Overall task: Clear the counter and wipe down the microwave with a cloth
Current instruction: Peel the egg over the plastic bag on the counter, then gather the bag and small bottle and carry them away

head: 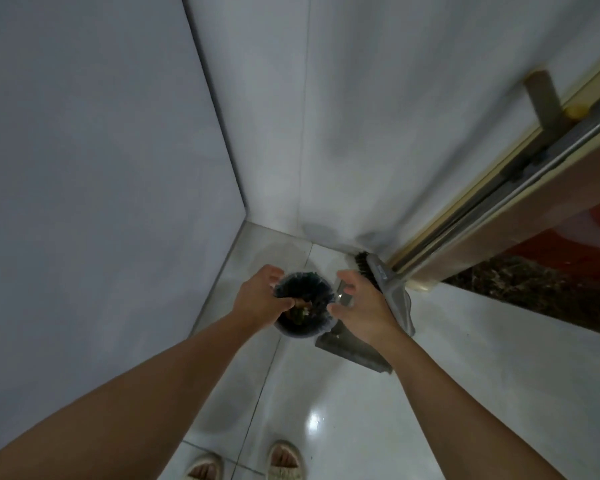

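As both arms reach down into a tiled corner, a person stands over a small round waste bin (300,306) on the floor, apparently disposing of scraps cleared from the counter. The left hand (262,299) hovers over the bin's left rim, its thumb and fingers curled inward above some greenish scraps (300,311) inside the dark liner; whether it pinches them or has let them go cannot be told. The right hand (359,306) hangs just right of the bin, fingers spread and loosely bent, holding nothing. A dustpan (357,351) and a brush (369,268) lie on the floor beneath and beyond that hand, against the far wall beside a door frame (482,209). Slippered feet (284,460) show at the near edge. The bin's mouth lies directly below and between the hands, the left one nearer its centre, so anything released should fall straight in. Neither the microwave, the cloth nor the counter is in view; wiping appears not yet begun.
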A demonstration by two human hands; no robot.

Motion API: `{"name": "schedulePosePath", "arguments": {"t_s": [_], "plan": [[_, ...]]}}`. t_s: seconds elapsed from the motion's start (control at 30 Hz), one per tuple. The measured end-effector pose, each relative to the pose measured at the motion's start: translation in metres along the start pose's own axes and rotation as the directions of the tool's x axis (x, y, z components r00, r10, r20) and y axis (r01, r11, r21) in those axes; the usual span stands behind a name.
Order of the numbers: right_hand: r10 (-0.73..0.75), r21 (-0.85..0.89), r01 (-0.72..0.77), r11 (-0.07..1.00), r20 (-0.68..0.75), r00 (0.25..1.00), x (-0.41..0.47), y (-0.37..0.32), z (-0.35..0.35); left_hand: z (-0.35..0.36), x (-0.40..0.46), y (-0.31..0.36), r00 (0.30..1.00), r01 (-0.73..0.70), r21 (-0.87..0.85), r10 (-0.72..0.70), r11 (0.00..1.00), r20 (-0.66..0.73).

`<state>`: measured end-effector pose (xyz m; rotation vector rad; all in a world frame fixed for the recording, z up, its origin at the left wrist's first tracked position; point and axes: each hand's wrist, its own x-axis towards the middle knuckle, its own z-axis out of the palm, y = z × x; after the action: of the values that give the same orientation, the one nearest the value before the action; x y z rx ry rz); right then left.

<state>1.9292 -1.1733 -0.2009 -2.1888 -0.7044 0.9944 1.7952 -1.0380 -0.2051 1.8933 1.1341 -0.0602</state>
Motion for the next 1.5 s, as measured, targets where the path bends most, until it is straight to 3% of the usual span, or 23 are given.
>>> {"name": "schedulePosePath", "arguments": {"t_s": [0.37,0.77,1.27,1.5], "plan": [[-0.132,-0.094,0.138,0.986,0.072,0.989,-0.059,-0.113,-0.026,-0.099,-0.087,0.048,0.992,-0.004,-0.111,-0.011,0.994,-0.129],[-0.289,-0.144,0.304,0.942,0.118,0.95,-0.145,-0.229,0.0,-0.203,-0.195,0.037,0.957,-0.052,-0.232,-0.018,0.971,-0.29],[-0.415,-0.156,0.451,0.879,0.216,0.884,-0.296,-0.322,0.137,-0.319,-0.389,-0.089,0.902,-0.08,-0.421,-0.114,0.904,-0.417],[-0.505,-0.141,0.575,0.806,0.343,0.792,-0.364,-0.376,0.23,-0.373,-0.484,-0.167,0.843,-0.101,-0.48,-0.181,0.871,-0.506]]}}
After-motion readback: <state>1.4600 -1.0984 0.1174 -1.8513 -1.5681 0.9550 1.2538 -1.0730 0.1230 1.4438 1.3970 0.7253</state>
